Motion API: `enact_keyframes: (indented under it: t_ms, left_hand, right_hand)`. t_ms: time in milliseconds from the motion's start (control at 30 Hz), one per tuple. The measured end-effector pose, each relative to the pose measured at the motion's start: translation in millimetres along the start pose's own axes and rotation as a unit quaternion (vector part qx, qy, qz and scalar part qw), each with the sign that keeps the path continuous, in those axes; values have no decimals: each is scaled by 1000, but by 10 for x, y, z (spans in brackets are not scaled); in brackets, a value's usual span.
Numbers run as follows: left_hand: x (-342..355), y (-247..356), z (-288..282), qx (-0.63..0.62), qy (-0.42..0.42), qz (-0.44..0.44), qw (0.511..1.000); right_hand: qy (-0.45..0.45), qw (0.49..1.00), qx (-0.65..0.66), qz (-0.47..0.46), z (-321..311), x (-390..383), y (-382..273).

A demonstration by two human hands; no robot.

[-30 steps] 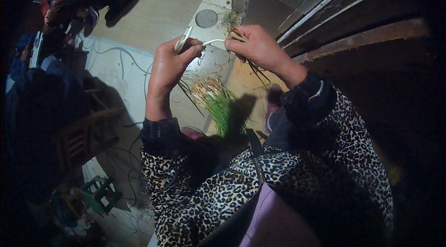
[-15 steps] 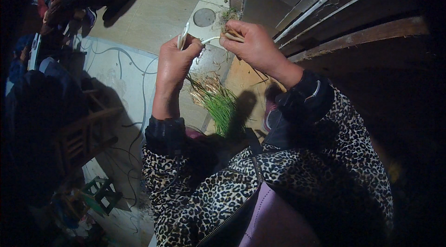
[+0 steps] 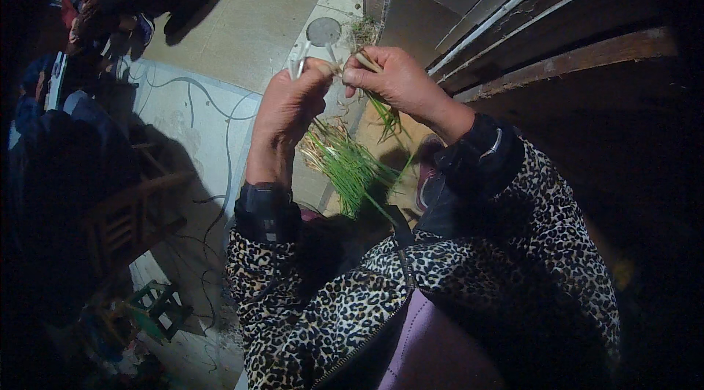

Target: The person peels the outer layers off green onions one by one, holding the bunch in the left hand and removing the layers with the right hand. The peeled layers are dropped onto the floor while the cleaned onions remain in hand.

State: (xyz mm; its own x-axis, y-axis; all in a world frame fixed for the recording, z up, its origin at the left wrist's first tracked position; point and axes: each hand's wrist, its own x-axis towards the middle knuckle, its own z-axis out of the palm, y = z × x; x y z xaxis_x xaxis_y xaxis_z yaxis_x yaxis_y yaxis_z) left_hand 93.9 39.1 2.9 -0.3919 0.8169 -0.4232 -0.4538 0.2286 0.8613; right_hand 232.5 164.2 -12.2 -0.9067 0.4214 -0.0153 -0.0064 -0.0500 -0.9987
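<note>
My left hand [image 3: 293, 100] is closed round a few white scallion stems [image 3: 299, 63] that poke up past its thumb. Close beside it, my right hand [image 3: 396, 80] pinches pale scallion stalks [image 3: 367, 61], with green leaves [image 3: 386, 117] hanging below. The fingertips of both hands nearly meet over pale, partly blurred stalk ends. Under the hands a heap of scallions [image 3: 348, 170] lies on the floor, its brownish root ends away from me and its green tops toward me.
Beyond my hands are a round grey disc [image 3: 323, 31] and a small heap of trimmings [image 3: 364, 29]. Wooden boards [image 3: 572, 60] stand on the right. At left are a wooden chair [image 3: 136, 217], a green stool [image 3: 158, 309], a cable [image 3: 226, 148] and another person's shoe [image 3: 145, 29].
My left hand has turned inward and shifted right, closer to my right hand, which moved slightly down. The stretched white stalk between them no longer shows; green leaves now hang below my right hand.
</note>
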Motion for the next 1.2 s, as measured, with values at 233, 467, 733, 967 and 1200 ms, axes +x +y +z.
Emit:
enact_keyframes:
  t_ms: [233,467,733,967,1200]
  left_hand:
    - [140,-136,-168,276,54,58,958]
    - [281,-271,-244,390,127,215,886]
    - [212,-58,-174,255,165,151,941]
    - [123,-48,-5,42,84,82,992]
    - [163,-102,40,-10,42,129,991]
  right_hand:
    - [61,971,202,112,-71,-23,-63]
    - [7,956,260,131,-82,-36,-50]
    - [0,963,232,135,-56,-27,-3]
    - [24,964,214,155,72,-35,22]
    - [13,969,191,154,109,1,-35]
